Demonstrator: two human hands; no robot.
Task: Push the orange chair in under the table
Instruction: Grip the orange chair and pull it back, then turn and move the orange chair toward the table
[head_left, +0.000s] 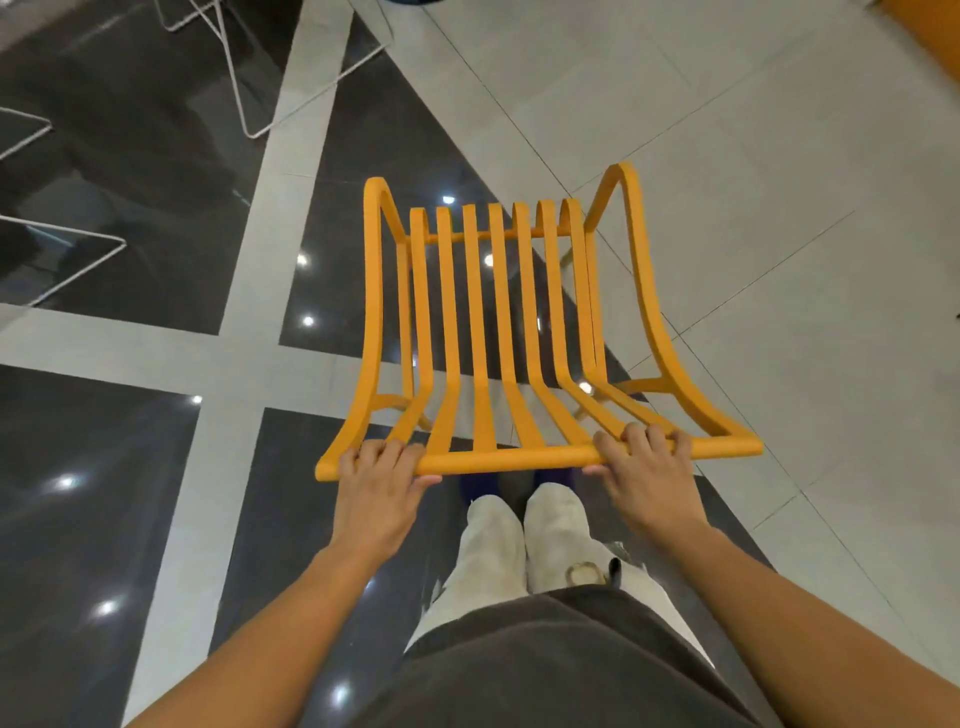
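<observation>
Both hands grip the top rail of the orange chair (498, 332), which stands on the tiled floor (727, 156) directly in front of the person. The left hand (382, 486) has its fingers (387, 449) wrapped over the rail near its left end; the right hand (647, 470) clamps it right of centre.
</observation>
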